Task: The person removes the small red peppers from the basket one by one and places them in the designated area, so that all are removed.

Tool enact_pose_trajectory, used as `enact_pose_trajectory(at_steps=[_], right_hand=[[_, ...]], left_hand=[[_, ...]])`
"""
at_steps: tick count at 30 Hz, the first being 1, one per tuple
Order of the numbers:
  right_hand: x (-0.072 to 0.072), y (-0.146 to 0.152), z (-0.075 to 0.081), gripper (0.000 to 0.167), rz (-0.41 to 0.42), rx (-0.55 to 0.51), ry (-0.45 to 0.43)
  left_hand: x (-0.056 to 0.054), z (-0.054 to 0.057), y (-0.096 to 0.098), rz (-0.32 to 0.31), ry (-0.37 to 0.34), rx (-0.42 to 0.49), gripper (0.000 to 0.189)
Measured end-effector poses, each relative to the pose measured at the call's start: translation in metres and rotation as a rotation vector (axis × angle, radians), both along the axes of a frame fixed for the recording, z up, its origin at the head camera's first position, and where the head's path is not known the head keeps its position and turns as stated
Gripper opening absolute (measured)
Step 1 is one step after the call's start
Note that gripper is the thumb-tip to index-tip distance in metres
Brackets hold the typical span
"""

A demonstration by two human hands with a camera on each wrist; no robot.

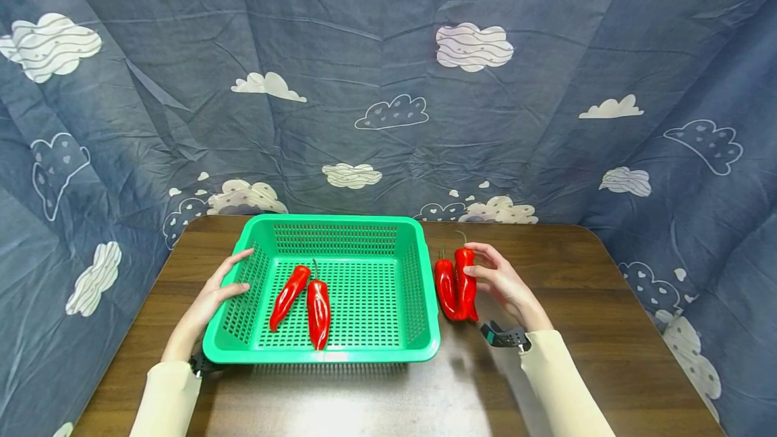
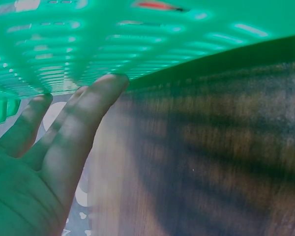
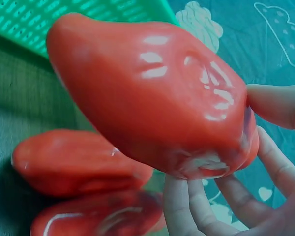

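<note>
A green plastic basket (image 1: 328, 356) holds two red peppers, one slanted pepper (image 1: 289, 297) and one nearly upright in the head view (image 1: 318, 312). At its left rim my left hand (image 1: 209, 299) holds the basket, thumb and forefinger over the edge; in the left wrist view other fingers (image 2: 71, 128) lie against the outer wall. Right of the basket my right hand (image 1: 500, 280) grips a red pepper (image 3: 152, 93) near its stem end, raised above the table in the right wrist view. Below it are two more red peppers, one pepper (image 3: 78, 162) nearer the basket.
The dark wooden table (image 1: 577, 329) carries the basket and the peppers. A blue curtain with white clouds (image 1: 340, 120) hangs right behind the table's back edge and along both sides. The basket's right wall (image 1: 425, 288) stands just left of the peppers.
</note>
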State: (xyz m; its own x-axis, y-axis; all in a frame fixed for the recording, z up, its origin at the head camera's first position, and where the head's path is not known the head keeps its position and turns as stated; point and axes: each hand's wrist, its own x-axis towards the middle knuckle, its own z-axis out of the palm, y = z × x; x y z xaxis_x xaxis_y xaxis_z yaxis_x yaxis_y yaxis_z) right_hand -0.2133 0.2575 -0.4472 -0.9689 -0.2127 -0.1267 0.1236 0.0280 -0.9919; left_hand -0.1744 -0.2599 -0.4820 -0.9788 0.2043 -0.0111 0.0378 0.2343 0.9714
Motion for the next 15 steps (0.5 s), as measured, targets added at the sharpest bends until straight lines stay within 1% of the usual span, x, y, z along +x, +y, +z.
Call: enact_pose_trajectory(at_steps=[6, 8, 12, 15], right_hand=[[-0.001, 0.009, -0.01, 0.051, -0.018, 0.044, 0.009], [-0.001, 0.012, -0.014, 0.047, -0.029, 0.06, 0.008], [-0.002, 0.019, -0.021, 0.042, -0.05, 0.064, -0.002], [-0.002, 0.024, -0.024, 0.044, -0.065, 0.058, -0.009]], left_hand=[[0.0, 0.001, 0.001, 0.004, -0.01, 0.006, 0.063], [0.001, 0.002, 0.001, 0.005, -0.015, 0.011, 0.063], [0.002, 0.003, 0.001, 0.005, -0.022, 0.017, 0.064], [0.002, 0.003, 0.001, 0.004, -0.022, 0.015, 0.064]])
